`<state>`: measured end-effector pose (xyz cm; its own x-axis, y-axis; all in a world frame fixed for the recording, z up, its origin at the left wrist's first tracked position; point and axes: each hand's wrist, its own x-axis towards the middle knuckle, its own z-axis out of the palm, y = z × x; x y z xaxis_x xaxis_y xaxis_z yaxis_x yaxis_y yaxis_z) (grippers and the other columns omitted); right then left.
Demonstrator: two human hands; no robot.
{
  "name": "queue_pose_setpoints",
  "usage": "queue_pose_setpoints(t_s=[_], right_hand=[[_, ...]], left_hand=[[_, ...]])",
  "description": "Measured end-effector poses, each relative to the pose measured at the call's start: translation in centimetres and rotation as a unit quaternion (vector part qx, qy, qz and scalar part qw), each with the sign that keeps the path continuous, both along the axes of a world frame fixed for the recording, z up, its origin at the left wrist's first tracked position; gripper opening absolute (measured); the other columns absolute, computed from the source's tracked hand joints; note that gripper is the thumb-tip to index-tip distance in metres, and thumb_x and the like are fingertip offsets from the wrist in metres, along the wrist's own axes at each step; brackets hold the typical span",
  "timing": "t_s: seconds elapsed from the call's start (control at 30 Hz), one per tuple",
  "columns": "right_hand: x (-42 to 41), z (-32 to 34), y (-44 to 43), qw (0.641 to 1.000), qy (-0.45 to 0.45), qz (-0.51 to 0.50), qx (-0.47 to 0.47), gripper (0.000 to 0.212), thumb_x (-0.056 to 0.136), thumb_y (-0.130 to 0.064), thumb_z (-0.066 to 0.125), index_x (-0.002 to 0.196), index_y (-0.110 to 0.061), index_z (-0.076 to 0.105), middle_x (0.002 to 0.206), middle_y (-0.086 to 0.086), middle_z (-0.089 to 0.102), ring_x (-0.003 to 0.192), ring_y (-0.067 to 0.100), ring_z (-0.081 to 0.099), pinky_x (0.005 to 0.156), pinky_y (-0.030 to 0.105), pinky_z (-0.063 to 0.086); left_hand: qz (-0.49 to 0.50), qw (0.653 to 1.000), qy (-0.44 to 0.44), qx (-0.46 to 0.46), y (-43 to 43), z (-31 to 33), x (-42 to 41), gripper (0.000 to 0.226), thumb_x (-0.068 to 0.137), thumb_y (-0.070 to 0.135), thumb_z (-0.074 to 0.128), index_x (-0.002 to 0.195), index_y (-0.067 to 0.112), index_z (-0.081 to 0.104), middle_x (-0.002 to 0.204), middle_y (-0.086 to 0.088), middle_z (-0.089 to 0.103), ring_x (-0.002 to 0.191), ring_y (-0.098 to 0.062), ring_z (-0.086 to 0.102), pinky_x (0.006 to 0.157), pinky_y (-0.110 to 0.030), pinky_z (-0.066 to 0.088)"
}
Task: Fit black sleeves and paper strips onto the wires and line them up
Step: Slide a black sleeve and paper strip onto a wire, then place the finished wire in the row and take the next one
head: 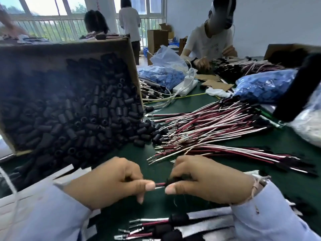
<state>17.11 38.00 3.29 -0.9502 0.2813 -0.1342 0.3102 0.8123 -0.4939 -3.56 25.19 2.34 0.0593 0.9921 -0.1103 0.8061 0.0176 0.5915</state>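
My left hand (111, 181) pinches the ends of a red and white wire pair (160, 185) between thumb and fingers. My right hand (206, 181) grips a black sleeve (171, 180) that sits on the same wires, a short gap from the left thumb. A tipped cardboard box (66, 49) spills several black sleeves (97, 119) onto the green table. A loose heap of red and white wires (213, 133) lies behind my hands. Finished wires with sleeves and paper strips (173, 223) lie in a row at the near edge.
Blue bags of parts (264, 86) and a white power strip (185, 86) sit further back. Another person (208, 40) works across the table. A dark blurred object (298, 87) hangs at the right. Two people stand by the windows.
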Motion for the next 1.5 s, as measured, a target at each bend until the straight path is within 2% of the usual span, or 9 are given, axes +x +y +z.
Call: queue_pose_setpoints(t_s=[0.13, 0.2, 0.47, 0.6, 0.8, 1.13, 1.33, 1.43, 1.5], right_hand=[[6.4, -0.2, 5.7, 0.954, 0.044, -0.295, 0.04, 0.054, 0.07, -0.072, 0.055, 0.103, -0.031, 0.066, 0.1, -0.006, 0.063, 0.098, 0.013, 0.059, 0.084, 0.033, 0.048], [9.2, -0.6, 8.7, 0.908, -0.104, -0.375, 0.157, 0.037, 0.08, -0.056, 0.066, 0.107, -0.032, 0.058, 0.104, -0.006, 0.054, 0.101, 0.015, 0.053, 0.081, 0.029, 0.044], [10.3, 1.5, 12.2, 0.923, -0.045, -0.348, 0.155, 0.017, 0.08, -0.016, 0.077, 0.075, -0.027, 0.064, 0.082, 0.001, 0.068, 0.08, 0.022, 0.061, 0.074, 0.033, 0.045], [9.4, 4.6, 11.7, 0.903, -0.029, -0.314, 0.29, 0.013, 0.085, -0.033, 0.07, 0.095, -0.028, 0.077, 0.099, 0.001, 0.074, 0.095, 0.026, 0.064, 0.075, 0.033, 0.049], [9.8, 7.8, 10.1, 0.89, -0.103, -0.218, 0.387, 0.058, 0.056, -0.093, 0.029, 0.069, -0.047, 0.061, 0.067, -0.024, 0.056, 0.067, -0.005, 0.051, 0.056, 0.02, 0.046], [9.6, 10.1, 7.8, 0.887, 0.016, -0.184, 0.424, 0.036, 0.049, -0.06, 0.081, 0.064, -0.033, 0.061, 0.062, -0.02, 0.047, 0.077, 0.015, 0.039, 0.062, 0.038, 0.049], [12.5, 11.4, 6.9, 0.907, 0.183, -0.192, 0.327, 0.007, 0.079, -0.055, 0.065, 0.075, -0.056, 0.059, 0.071, -0.027, 0.054, 0.074, 0.012, 0.05, 0.069, 0.037, 0.044], [16.0, 9.1, 7.5, 0.914, 0.177, -0.247, 0.269, 0.048, 0.073, -0.014, 0.082, 0.062, -0.055, 0.06, 0.059, -0.01, 0.06, 0.059, 0.006, 0.053, 0.061, 0.037, 0.044], [15.4, 7.8, 6.2, 0.934, 0.108, -0.241, 0.241, 0.036, 0.077, -0.032, 0.079, 0.053, -0.048, 0.058, 0.054, -0.01, 0.057, 0.053, 0.015, 0.055, 0.058, 0.039, 0.048]], left_hand=[[0.032, 0.996, 0.074, 0.033, -0.3, -0.5, 3.5, 0.058, 0.068, 0.085, 0.038, 0.111, 0.047, 0.053, 0.107, 0.029, 0.049, 0.102, 0.012, 0.047, 0.089, -0.017, 0.041], [0.047, 0.993, 0.077, 0.076, 0.0, -1.0, 6.5, 0.072, 0.066, 0.089, 0.026, 0.128, 0.054, 0.032, 0.125, 0.035, 0.035, 0.118, 0.011, 0.035, 0.103, -0.018, 0.032], [-0.035, 0.962, 0.252, 0.103, -0.8, -4.9, 12.2, 0.045, 0.057, 0.06, 0.071, 0.1, 0.046, 0.069, 0.088, 0.019, 0.065, 0.077, -0.003, 0.065, 0.067, -0.017, 0.053], [-0.032, 0.964, 0.242, 0.105, -1.6, -4.6, 12.4, 0.038, 0.061, 0.059, 0.069, 0.096, 0.047, 0.066, 0.084, 0.022, 0.06, 0.069, 0.0, 0.059, 0.059, -0.01, 0.047], [-0.007, 0.995, 0.099, 0.026, -1.7, -0.9, 10.8, 0.065, 0.083, 0.071, 0.045, 0.138, 0.049, 0.02, 0.133, 0.018, 0.022, 0.124, -0.004, 0.025, 0.108, -0.031, 0.029], [0.061, 0.972, 0.1, 0.204, 7.9, 3.2, 11.6, 0.078, 0.09, 0.053, 0.053, 0.151, 0.026, 0.012, 0.149, -0.003, 0.022, 0.139, -0.021, 0.021, 0.115, -0.038, 0.021], [0.015, 0.986, 0.018, 0.166, 9.5, 2.3, 11.1, 0.031, 0.101, 0.034, 0.04, 0.121, 0.014, 0.054, 0.111, -0.007, 0.061, 0.105, -0.029, 0.056, 0.091, -0.039, 0.043], [0.005, 0.988, 0.005, 0.157, 6.8, 2.0, 8.7, 0.034, 0.101, 0.038, 0.038, 0.088, 0.01, 0.054, 0.083, -0.007, 0.061, 0.079, -0.025, 0.057, 0.077, -0.041, 0.047], [0.002, 0.987, 0.042, 0.156, 4.6, 1.5, 8.0, 0.038, 0.1, 0.044, 0.034, 0.084, 0.013, 0.05, 0.076, -0.004, 0.057, 0.072, -0.023, 0.053, 0.073, -0.042, 0.046]])
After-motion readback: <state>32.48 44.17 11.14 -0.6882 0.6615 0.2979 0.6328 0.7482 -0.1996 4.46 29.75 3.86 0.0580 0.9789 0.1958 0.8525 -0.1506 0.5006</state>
